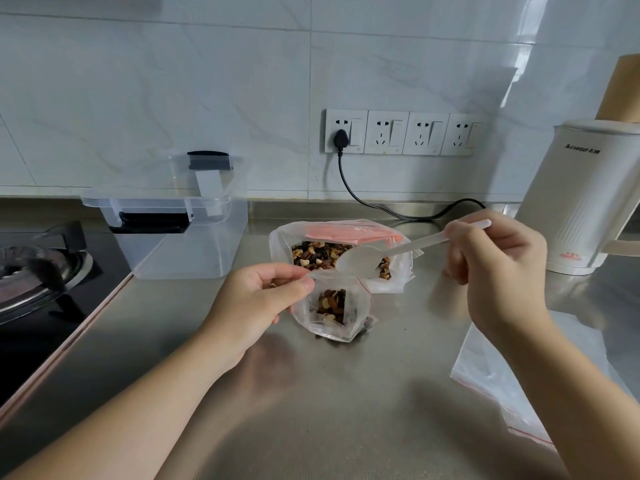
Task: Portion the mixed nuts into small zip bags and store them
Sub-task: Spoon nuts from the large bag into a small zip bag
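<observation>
While the left hand is pinching the rim of the small zip bag to keep its mouth gaping, the right hand is gripping the handle of a white plastic spoon, bowl hovering just over that mouth and looking empty.

Bag already holding a shallow layer of mixed nuts, standing on the steel bench.

Judgement: scooping going best if the left hand is holding the rim taut and upright, the spoon dipping well inside before tipping, so nothing is spilling over the edge; modest loads are suiting the narrow opening.

Big supply bag lying open at 12 o'clock from the small one, touching it, nuts showing inside. Small bag sitting between the two hands. Clear storage tub at 10 o'clock, standing open. Spare empty zip bags lying flat at 4 o'clock. White kettle at 2 o'clock.
</observation>
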